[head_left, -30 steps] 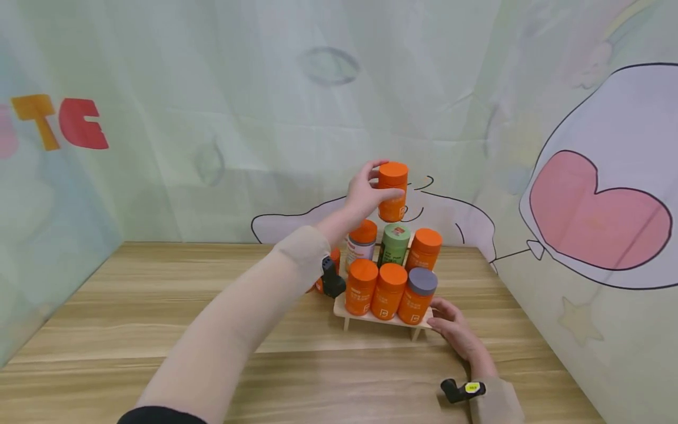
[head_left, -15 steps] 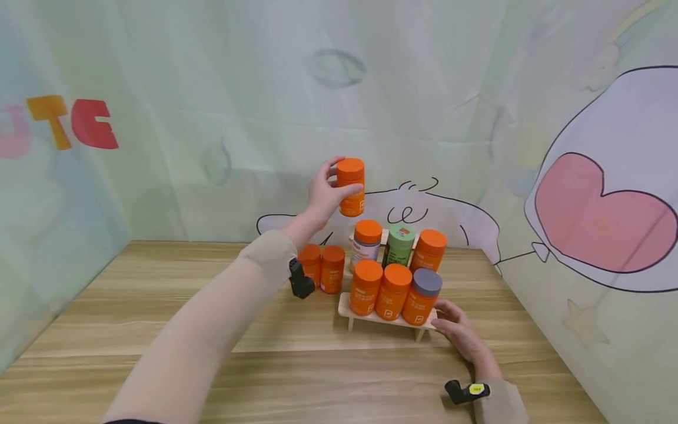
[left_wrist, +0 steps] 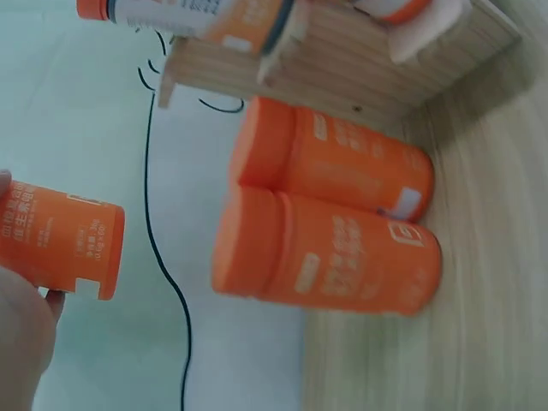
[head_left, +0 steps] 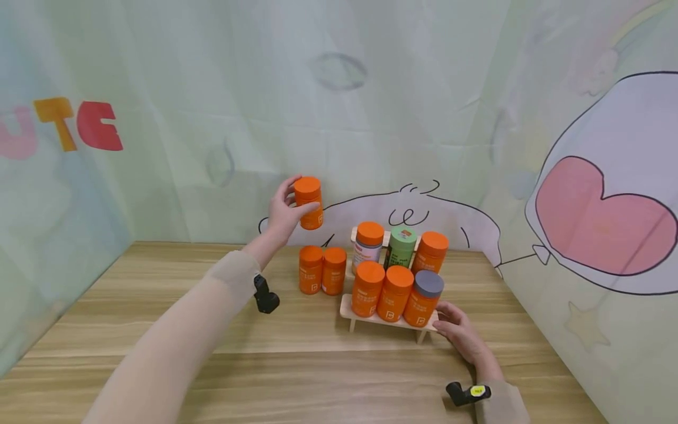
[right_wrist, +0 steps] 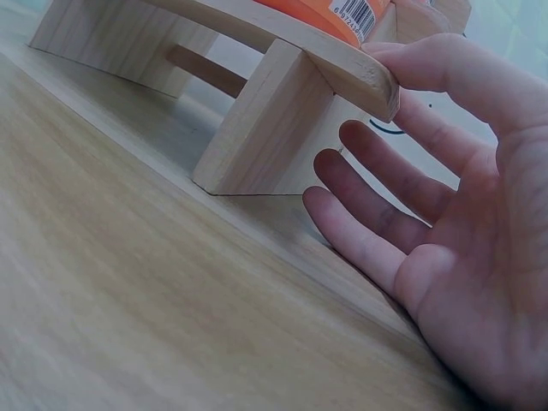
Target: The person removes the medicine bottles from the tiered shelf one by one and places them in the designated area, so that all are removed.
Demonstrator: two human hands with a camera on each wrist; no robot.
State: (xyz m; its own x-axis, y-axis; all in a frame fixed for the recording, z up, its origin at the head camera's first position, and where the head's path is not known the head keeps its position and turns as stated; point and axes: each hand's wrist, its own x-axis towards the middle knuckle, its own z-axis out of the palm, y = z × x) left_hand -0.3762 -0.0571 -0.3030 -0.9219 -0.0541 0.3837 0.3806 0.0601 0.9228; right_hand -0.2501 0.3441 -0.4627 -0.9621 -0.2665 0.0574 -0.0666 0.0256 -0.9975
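My left hand grips an orange supplement bottle upright in the air, fingers behind it and thumb across its front. Below it, two matching orange bottles, one on the left and one on the right, stand side by side on the table. To their right is a stepped wooden rack. My right hand holds the right end of its lower shelf: the thumb lies over the edge, the index finger passes behind it, and the other fingers extend loosely underneath.
The rack's front step carries two orange-lidded bottles and one with a grey lid. Behind them stand a white-labelled bottle, a green bottle and another orange one. A printed curtain hangs behind the wood-grain table.
From above the rack, my left hand has carried the orange bottle left and somewhat lower, bringing the two bottles on the table into full view. My right hand keeps its place at the rack.
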